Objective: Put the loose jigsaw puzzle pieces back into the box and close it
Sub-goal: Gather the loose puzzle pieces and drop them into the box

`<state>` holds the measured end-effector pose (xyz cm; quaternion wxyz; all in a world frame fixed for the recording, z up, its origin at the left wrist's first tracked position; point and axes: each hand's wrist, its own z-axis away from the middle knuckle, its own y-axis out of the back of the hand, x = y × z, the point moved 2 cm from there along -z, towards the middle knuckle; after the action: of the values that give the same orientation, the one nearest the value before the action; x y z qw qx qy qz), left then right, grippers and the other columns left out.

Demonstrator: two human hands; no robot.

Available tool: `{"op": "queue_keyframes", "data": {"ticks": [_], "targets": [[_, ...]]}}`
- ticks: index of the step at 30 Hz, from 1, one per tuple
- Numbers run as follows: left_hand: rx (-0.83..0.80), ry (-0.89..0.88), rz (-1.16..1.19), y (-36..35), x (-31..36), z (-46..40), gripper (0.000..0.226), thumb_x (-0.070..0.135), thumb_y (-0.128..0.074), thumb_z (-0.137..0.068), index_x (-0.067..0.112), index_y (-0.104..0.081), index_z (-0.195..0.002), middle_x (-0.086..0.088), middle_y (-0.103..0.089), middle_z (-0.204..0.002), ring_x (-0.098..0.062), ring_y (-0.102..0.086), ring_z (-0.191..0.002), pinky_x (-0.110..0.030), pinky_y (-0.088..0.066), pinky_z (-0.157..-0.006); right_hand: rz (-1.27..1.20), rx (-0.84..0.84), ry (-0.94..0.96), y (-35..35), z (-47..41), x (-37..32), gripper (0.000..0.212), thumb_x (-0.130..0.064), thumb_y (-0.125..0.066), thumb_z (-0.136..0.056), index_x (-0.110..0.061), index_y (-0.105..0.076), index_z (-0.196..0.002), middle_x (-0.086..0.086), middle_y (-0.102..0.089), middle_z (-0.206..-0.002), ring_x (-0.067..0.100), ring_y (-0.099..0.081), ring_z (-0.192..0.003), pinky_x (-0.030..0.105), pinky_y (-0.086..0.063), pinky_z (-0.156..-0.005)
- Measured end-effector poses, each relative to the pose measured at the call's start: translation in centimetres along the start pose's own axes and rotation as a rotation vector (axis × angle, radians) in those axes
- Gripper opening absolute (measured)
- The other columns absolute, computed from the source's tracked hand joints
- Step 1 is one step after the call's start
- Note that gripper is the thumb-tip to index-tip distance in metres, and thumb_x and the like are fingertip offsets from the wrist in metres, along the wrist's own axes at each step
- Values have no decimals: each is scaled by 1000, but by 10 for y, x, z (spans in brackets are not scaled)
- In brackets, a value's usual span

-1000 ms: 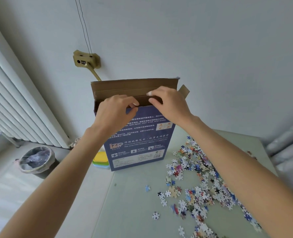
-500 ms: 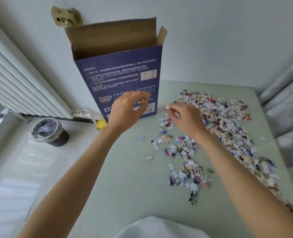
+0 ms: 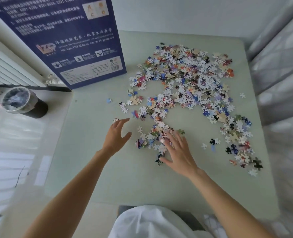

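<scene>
Left of the puzzle pieces (image 3: 185, 86), the blue box (image 3: 70, 40) stands upright on the table (image 3: 94, 169). Your left hand (image 3: 115, 136) hovers spread beside their near edge; your right hand (image 3: 178, 150) lies splayed on them.

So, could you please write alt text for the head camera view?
Two open hands, left hand and right hand, reach over loose puzzle pieces on a pale green table. A blue puzzle box stands upright behind, at the left.

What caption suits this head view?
Both open hands, left hand and right hand, reach into scattered puzzle pieces beside the upright blue box.
</scene>
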<state>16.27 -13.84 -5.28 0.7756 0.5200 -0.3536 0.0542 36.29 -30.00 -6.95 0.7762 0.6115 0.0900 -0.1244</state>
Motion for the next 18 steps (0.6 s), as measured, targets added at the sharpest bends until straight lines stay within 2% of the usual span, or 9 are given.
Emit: {"op": "queue_keyframes", "data": {"ticks": [2, 5, 9, 12, 15, 18], "targets": [[67, 6, -17, -9, -11, -3, 57, 21, -64, -86, 14, -42, -138, -7, -42, -142, -28, -36, -131, -38, -33, -105, 106, -28, 123, -19, -4, -4, 65, -62, -32, -88, -33, -21, -145, 4, 2, -157, 32, 9, -143, 60, 2, -112], [168, 47, -67, -11, -30, -20, 62, 25, -63, -87, 12, -36, -141, -9, -33, -148, -29, -28, -136, -43, -33, -106, 197, -39, 221, -35, -20, -4, 58, -61, -22, -92, -37, -23, -145, 4, -4, -158, 35, 0, -143, 61, -2, -110], [221, 129, -188, 1, -51, -60, 68, 35, -52, -92, 15, -19, -147, -10, -11, -156, -25, -5, -144, -43, -14, -116, 169, 26, 91, -22, -58, 16, 55, -54, -18, -95, -35, -16, -147, 4, -8, -157, 32, -3, -144, 61, -10, -109], [154, 142, -219, -1, -54, -84, 71, 51, -33, -94, 15, -8, -150, -7, 0, -158, -21, 6, -145, -40, 1, -118, 137, 19, -22, -10, -82, 35, 54, -55, -8, -96, -36, -10, -147, 2, -5, -157, 30, 1, -144, 62, -7, -110], [58, 57, -249, -20, -35, -89, 75, 63, -13, -89, 19, -4, -150, -1, 5, -157, -15, 12, -143, -34, 10, -116, 16, 30, -59, -1, -94, 40, 55, -55, -11, -95, -34, -23, -144, -2, -10, -157, 24, 0, -144, 61, -5, -111], [-37, -73, -220, -48, 6, -80, 72, 62, -17, -92, 24, -2, -150, 5, 4, -157, -10, 12, -143, -33, 9, -116, -211, 157, -67, 9, -88, 40, 53, -52, -22, -97, -22, -45, -133, -3, -21, -154, 20, -6, -144, 52, -9, -115]]}}
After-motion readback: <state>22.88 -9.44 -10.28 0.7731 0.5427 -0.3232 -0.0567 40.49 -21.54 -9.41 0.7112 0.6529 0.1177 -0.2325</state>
